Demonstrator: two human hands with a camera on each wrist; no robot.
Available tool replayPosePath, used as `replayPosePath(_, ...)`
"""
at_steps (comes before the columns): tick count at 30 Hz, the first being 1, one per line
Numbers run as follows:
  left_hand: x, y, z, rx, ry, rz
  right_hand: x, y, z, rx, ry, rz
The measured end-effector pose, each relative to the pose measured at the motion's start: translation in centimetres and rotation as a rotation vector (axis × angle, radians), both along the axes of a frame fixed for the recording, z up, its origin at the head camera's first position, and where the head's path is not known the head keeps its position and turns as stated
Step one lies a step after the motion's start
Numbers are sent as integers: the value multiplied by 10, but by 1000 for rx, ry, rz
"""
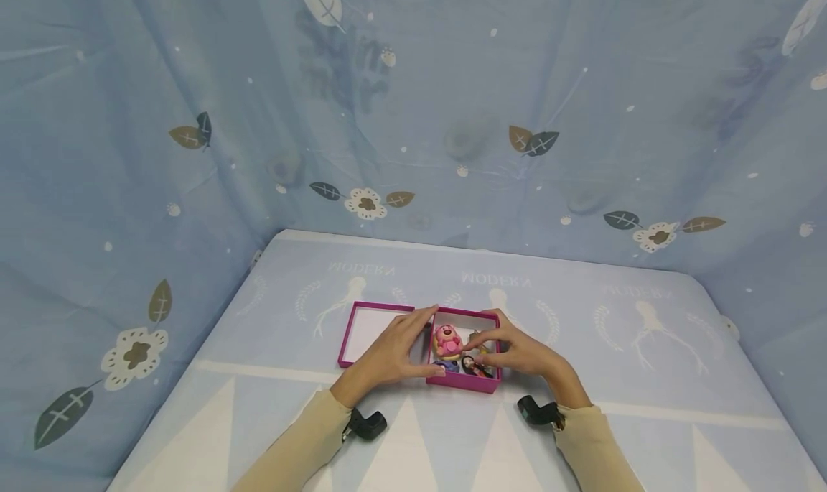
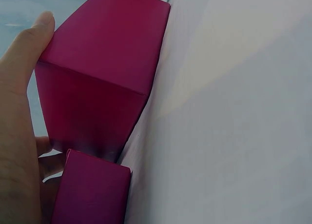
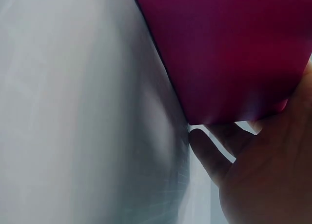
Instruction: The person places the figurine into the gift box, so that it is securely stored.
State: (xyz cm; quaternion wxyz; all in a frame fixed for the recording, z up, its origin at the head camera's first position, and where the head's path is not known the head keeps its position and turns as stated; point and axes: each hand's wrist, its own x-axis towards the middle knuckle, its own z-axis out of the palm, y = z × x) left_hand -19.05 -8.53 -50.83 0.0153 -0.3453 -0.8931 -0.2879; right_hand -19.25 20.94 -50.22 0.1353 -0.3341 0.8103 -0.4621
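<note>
A magenta open box with a white inside stands on the table. In it lie a pink bear figure, a dark-haired figure, a blue figure and a partly hidden brownish-yellow figure. My left hand holds the box's left side, thumb at the front rim and fingers toward the back corner. My right hand reaches over the right wall, thumb and index finger down among the figures; I cannot tell whether they pinch one. Its other fingers extend past the box's far right corner.
A magenta-rimmed lid, white inside, lies left of the box, partly behind my left hand. The light-blue patterned table has printed triangles and trees. Blue patterned cloth hangs behind it and at both sides.
</note>
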Motion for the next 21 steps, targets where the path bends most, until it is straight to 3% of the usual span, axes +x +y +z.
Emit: replayPosePath(21,0,1,1,-19,6,-3,9,-2,7,47,72,-62)
